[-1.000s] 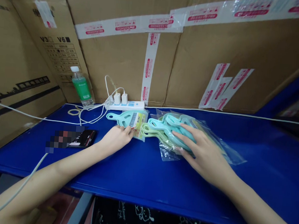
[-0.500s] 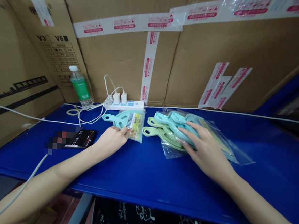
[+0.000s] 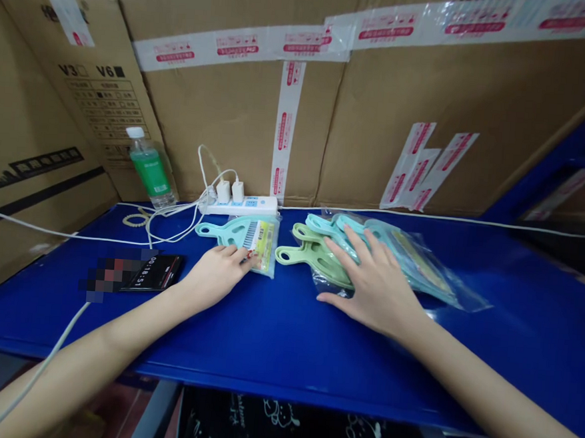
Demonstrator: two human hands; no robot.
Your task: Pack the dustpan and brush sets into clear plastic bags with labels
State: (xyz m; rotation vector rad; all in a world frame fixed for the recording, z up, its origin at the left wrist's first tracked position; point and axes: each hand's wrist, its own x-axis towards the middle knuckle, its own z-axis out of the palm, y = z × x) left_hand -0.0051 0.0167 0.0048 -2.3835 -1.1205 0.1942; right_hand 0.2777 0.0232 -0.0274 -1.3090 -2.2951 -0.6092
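"Dustpan pile, turquoise and green, in clear plastic wrapping, lying on the blue bench, right of centre. And the right grip?"

"Wide: palm down, fingers spread across the top of the pile, thumb out toward the near side."

"And on the left?"

"Turquoise dustpan, bagged too, with a yellow-green label, flat on the bench and apart from the pile. Left grip at its near edge, fingers bent over the label. Pinching or only resting: impossible to tell."

"Surface otherwise?"

"Smooth, with a dull sheen and a long near edge. At the back, a white power strip with white plugs and a tangle of pale cables. Left of that, a green-labelled bottle. Nearer, a black phone, 00:18:51 on the screen, partly under a pixelated patch."

"The room?"

"Brown cardboard behind and to the left, marked V3 and V6 on one panel, crossed by white tape with red print. Far right, a blue frame. Below the bench, dark fabric with white cartoon figures, and some reddish floor."
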